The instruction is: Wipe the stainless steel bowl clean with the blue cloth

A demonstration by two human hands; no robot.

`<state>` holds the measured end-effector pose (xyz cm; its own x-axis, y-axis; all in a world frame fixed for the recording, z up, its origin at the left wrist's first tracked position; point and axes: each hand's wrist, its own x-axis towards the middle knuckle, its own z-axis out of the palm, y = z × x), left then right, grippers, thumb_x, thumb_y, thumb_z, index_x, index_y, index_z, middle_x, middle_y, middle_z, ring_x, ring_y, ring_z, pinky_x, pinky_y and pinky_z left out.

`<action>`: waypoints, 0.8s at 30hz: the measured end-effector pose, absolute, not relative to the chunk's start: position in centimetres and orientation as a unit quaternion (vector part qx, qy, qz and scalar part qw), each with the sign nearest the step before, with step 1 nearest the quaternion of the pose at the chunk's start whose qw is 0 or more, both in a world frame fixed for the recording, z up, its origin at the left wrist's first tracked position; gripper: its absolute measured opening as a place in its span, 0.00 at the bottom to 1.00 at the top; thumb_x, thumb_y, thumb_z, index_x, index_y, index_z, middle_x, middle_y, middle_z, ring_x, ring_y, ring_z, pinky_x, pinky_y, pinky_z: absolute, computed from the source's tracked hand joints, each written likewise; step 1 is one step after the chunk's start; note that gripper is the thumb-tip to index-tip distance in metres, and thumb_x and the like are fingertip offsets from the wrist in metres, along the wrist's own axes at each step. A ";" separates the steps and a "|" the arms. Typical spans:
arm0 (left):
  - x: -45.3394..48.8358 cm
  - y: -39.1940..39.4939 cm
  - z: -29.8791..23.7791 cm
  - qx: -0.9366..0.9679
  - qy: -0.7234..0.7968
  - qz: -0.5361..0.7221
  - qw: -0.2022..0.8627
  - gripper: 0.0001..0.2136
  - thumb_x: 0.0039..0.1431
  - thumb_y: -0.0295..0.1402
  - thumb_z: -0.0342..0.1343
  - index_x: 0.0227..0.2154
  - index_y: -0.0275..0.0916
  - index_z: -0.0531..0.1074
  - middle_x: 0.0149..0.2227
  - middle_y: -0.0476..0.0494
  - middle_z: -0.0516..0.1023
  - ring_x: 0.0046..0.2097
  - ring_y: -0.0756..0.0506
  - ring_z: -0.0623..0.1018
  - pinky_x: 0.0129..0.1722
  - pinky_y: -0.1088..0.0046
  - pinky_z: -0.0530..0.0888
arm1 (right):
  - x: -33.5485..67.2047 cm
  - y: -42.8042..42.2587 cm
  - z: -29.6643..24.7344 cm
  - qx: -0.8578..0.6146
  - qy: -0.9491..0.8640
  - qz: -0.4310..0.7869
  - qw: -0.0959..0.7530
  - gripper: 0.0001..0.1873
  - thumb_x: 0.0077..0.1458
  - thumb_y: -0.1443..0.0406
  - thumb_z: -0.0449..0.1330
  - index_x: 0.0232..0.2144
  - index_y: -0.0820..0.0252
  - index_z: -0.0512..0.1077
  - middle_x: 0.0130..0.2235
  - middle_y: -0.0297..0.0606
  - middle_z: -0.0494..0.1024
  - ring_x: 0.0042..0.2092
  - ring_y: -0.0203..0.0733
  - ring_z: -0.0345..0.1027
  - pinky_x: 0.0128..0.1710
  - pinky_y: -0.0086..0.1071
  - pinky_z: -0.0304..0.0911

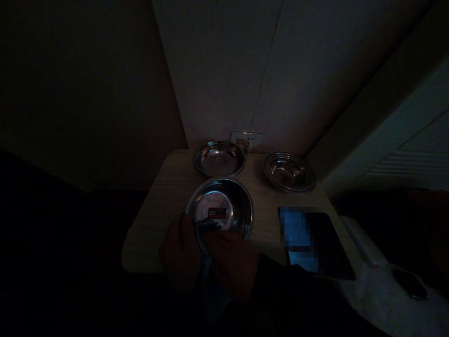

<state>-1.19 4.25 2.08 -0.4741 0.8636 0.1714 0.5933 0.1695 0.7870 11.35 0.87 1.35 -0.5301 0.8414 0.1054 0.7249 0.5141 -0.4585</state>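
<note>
In dim light a shiny metal bowl (pixel 242 196) with a dark label inside tilts toward me over the table's near side. My left hand (pixel 180 255) grips its near-left rim, thumb over the edge. My right hand (pixel 231 257) is closed on a bluish cloth (pixel 206 238), pressed to the bowl's near rim. The cloth hangs down between both hands; its lower end fades into darkness. Behind stands another metal bowl (pixel 219 161), close to the wall. To the right sits a stack of metal bowls (pixel 289 173).
The small wooden table (pixel 150 234) has rounded corners and stands against a wall. A wall socket (pixel 246 139) is behind it. On the table's right lies a dark tablet (pixel 333 248) with a blurred lit screen. Beyond its right edge, a dark phone-like object (pixel 409 283) rests on pale fabric.
</note>
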 end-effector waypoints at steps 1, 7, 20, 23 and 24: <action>-1.5 4.4 2.1 0.496 0.744 0.417 0.161 0.15 0.57 0.38 0.44 0.34 0.37 0.74 0.32 0.43 0.79 0.32 0.48 0.75 0.30 0.75 0.69 | 12.0 0.9 1.4 -0.455 -0.861 0.181 0.138 0.26 0.54 0.65 0.50 0.55 0.65 0.59 0.55 0.43 0.66 0.53 0.48 0.57 0.50 0.42 0.55; -1.2 4.4 1.5 0.516 0.712 0.432 0.199 0.16 0.57 0.40 0.44 0.32 0.38 0.74 0.30 0.44 0.78 0.31 0.48 0.75 0.29 0.76 0.69 | 14.9 1.2 2.4 -0.452 -0.868 0.188 0.084 0.23 0.48 0.68 0.52 0.49 0.62 0.65 0.48 0.43 0.73 0.49 0.49 0.62 0.49 0.45 0.54; -0.7 4.1 0.5 0.520 0.715 0.441 0.157 0.14 0.58 0.38 0.45 0.33 0.38 0.74 0.29 0.45 0.78 0.28 0.50 0.75 0.26 0.77 0.68 | 14.1 2.4 2.3 -0.445 -0.879 0.163 0.047 0.16 0.50 0.69 0.53 0.44 0.63 0.67 0.42 0.41 0.75 0.45 0.47 0.64 0.43 0.40 0.57; -0.5 3.9 0.7 0.530 0.715 0.428 0.158 0.14 0.57 0.37 0.45 0.33 0.38 0.75 0.29 0.44 0.78 0.28 0.50 0.75 0.26 0.77 0.68 | 13.3 2.6 2.4 -0.447 -0.876 0.155 0.090 0.19 0.52 0.69 0.52 0.48 0.64 0.64 0.48 0.43 0.72 0.49 0.45 0.62 0.45 0.38 0.57; -0.6 3.9 0.7 0.529 0.718 0.426 0.153 0.14 0.57 0.37 0.45 0.33 0.38 0.75 0.30 0.44 0.79 0.29 0.49 0.76 0.26 0.77 0.68 | 13.1 2.6 2.4 -0.446 -0.877 0.152 0.093 0.20 0.53 0.68 0.51 0.49 0.64 0.63 0.49 0.43 0.72 0.49 0.45 0.62 0.45 0.38 0.57</action>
<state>-0.61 3.92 0.70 -0.3939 0.8897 0.2309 0.6281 0.0772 0.7743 13.09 2.62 2.38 -0.5851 0.8105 0.0270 0.7544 0.5561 -0.3488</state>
